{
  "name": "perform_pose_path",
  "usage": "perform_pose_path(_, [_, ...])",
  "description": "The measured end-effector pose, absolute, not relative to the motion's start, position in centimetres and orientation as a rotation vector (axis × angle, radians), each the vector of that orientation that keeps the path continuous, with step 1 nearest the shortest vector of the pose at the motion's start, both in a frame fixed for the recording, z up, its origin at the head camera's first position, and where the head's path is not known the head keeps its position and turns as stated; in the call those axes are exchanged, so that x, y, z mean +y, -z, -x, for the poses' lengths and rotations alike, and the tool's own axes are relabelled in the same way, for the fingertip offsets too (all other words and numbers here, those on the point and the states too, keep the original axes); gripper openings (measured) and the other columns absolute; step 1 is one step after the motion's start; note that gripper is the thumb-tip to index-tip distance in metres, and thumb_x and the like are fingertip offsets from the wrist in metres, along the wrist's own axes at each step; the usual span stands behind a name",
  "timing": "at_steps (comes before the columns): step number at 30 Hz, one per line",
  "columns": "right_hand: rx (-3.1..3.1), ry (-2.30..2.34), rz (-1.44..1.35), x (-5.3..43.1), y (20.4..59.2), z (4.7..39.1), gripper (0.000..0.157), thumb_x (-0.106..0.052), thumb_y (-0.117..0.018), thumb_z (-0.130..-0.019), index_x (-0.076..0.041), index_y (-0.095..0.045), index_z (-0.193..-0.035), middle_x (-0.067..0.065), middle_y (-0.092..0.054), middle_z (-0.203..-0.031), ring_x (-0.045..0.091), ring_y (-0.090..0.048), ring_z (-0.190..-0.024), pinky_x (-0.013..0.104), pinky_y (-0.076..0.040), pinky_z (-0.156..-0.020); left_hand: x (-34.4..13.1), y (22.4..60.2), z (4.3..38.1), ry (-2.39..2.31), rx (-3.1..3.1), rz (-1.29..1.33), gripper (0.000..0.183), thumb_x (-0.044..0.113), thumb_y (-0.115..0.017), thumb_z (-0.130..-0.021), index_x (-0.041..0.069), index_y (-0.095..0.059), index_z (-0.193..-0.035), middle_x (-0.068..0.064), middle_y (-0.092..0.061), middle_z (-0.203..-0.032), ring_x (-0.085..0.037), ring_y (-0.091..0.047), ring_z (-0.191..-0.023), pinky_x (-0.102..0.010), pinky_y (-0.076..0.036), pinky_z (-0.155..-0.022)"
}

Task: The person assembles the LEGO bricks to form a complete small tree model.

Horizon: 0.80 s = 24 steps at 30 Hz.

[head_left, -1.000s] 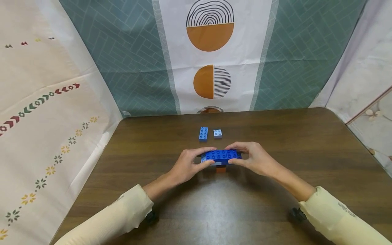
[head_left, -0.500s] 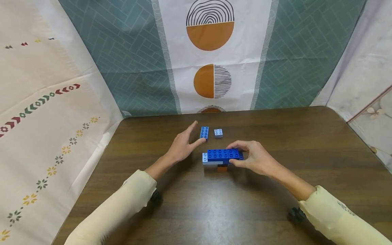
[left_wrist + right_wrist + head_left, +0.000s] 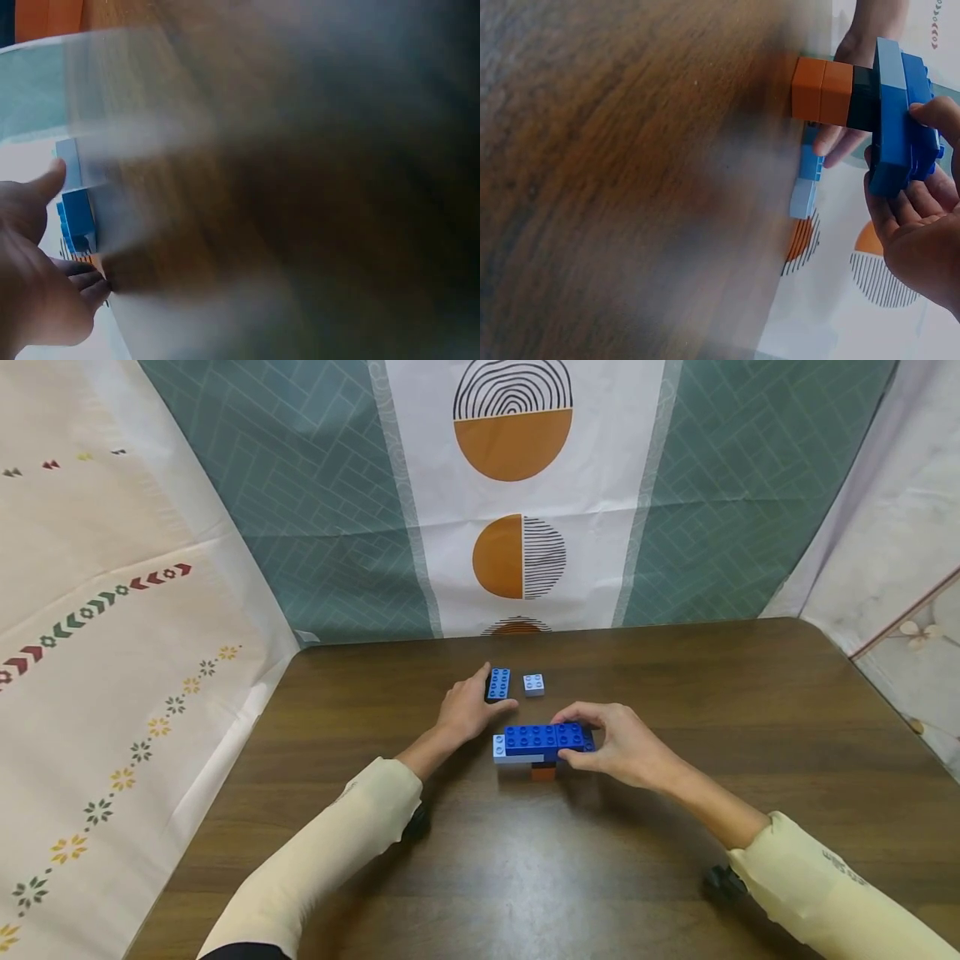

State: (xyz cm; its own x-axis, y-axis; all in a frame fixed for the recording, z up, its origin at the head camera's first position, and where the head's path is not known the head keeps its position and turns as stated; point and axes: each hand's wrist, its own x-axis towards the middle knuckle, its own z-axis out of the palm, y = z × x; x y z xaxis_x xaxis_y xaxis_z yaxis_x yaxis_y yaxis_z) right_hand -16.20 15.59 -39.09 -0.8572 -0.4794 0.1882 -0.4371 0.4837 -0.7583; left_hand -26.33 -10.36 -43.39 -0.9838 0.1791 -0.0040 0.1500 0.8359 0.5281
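My right hand (image 3: 622,747) grips the right end of a toy brick build, thumb in front and fingers behind. Dark blue bricks (image 3: 530,739) top the build, over a pale blue brick (image 3: 498,748) that sticks out on the left. The right wrist view shows a black brick (image 3: 862,99) and stacked orange bricks (image 3: 821,91) beneath as a stem. Farther back, my left hand (image 3: 467,706) is at a long medium-blue brick (image 3: 498,683), its thumb and fingers spread either side of it. In the left wrist view a gap shows between thumb and that blue brick (image 3: 79,220).
A small square light-blue brick (image 3: 533,685) lies just right of the long blue one. The brown wooden table (image 3: 675,677) ends at a hanging patterned cloth (image 3: 337,527). More cloth hangs at both sides.
My left hand has left the build's left end, moved back and come closer around the long blue brick. My right hand has kept its hold on the build.
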Motion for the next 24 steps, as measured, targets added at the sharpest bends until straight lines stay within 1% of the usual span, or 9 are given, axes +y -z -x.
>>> perform_pose_path(4, [2.660, 1.342, 0.816, 15.6, 39.1, 16.2, 0.035, -0.006, -0.087, -0.089, -0.011, -0.074, -0.122, 0.007, -0.073, -0.116, 0.028, -0.066, -0.101, 0.052, -0.058, -0.096, -10.1, 43.5, 26.6, -0.829, 2.977, -0.284, 0.085, 0.043, -0.076, -0.100, 0.004, -0.037, -0.164, -0.017, -0.047, -0.163, -0.036, -0.050, -0.146, -0.052, -0.040, -0.120])
perform_pose_path(9, [2.656, 1.341, 0.817, 15.6, 39.1, 16.3, 0.036, -0.006, -0.087, -0.089, -0.011, -0.074, -0.122, 0.007, -0.073, -0.116, 0.028, -0.066, -0.102, 0.053, -0.058, -0.096, -10.4, 43.4, 26.9, -0.824, 3.021, -0.320, 0.069, 0.035, -0.074, -0.103, 0.006, -0.048, -0.159, -0.016, -0.056, -0.156, -0.035, -0.058, -0.137, -0.052, -0.045, -0.115])
perform_pose_path(14, [2.655, 1.339, 0.817, 15.6, 39.1, 16.3, 0.036, -0.007, -0.087, -0.089, -0.011, -0.074, -0.122, 0.008, -0.073, -0.118, 0.028, -0.066, -0.103, 0.055, -0.057, -0.099, -11.1, 43.1, 27.0, -0.905, 3.031, -0.354, 0.057, 0.030, -0.077, -0.101, 0.008, -0.059, -0.151, -0.010, -0.065, -0.145, -0.031, -0.061, -0.134, -0.049, -0.047, -0.114])
perform_pose_path(19, [2.646, 1.347, 0.814, 15.6, 39.1, 16.4, 0.036, -0.007, -0.087, -0.089, -0.011, -0.074, -0.122, 0.008, -0.073, -0.118, 0.028, -0.066, -0.105, 0.056, -0.056, -0.100, -12.1, 42.4, 26.9, -1.025, 3.012, -0.424, 0.051, 0.027, -0.078, -0.100, 0.008, -0.065, -0.145, -0.011, -0.069, -0.140, -0.029, -0.066, -0.128, -0.048, -0.050, -0.111])
perform_pose_path(20, [2.643, 1.348, 0.816, 15.6, 39.1, 16.4, 0.035, -0.007, -0.087, -0.089, -0.010, -0.074, -0.122, 0.008, -0.073, -0.118, 0.028, -0.066, -0.104, 0.055, -0.056, -0.100, -12.3, 42.2, 26.9, -1.045, 3.010, -0.439, 0.051, 0.027, -0.079, -0.099, 0.008, -0.066, -0.145, -0.011, -0.070, -0.139, -0.029, -0.068, -0.126, -0.047, -0.051, -0.109])
perform_pose_path(24, [2.628, 1.365, 0.813, 15.6, 39.1, 16.4, 0.034, -0.008, -0.087, -0.089, -0.011, -0.074, -0.120, 0.007, -0.073, -0.115, 0.027, -0.065, -0.100, 0.048, -0.059, -0.089, -12.9, 41.2, 26.6, -1.115, 3.002, -0.508, 0.049, 0.025, -0.082, -0.097, 0.008, -0.069, -0.141, -0.012, -0.072, -0.135, -0.029, -0.072, -0.119, -0.045, -0.055, -0.105])
